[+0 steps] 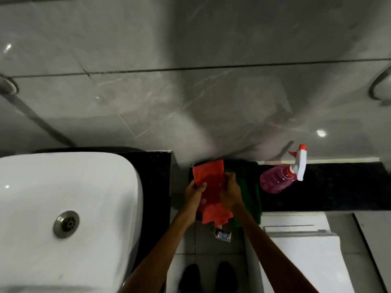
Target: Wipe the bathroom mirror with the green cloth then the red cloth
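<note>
You have the red cloth [211,187] in both hands: your left hand [195,192] pinches its left edge, thumb lying across the fabric, and your right hand [230,191] closes over its right edge, so the cloth is stretched between them with its lower end hanging loose toward the floor. The green cloth [247,187] lies on the dark counter [328,187] just behind and to the right of your right hand, partly hidden by the red one, and neither hand touches it. A spray bottle [279,178] of pink liquid lies on its side on the counter just right of the green cloth, and the white basin [63,197] sits well to your left. The mirror is not in view here; only the grey tiled wall [190,92] shows above the counter. Judging by the green cloth lying set down and the red one in hand, you look to be at the changeover into the second wipe, folding or straightening the red cloth. The next move calls for gathering the loose hanging end into a flat pad in one hand, then lifting it clear of the counter and up to the glass without dragging the green cloth or knocking the bottle
</note>
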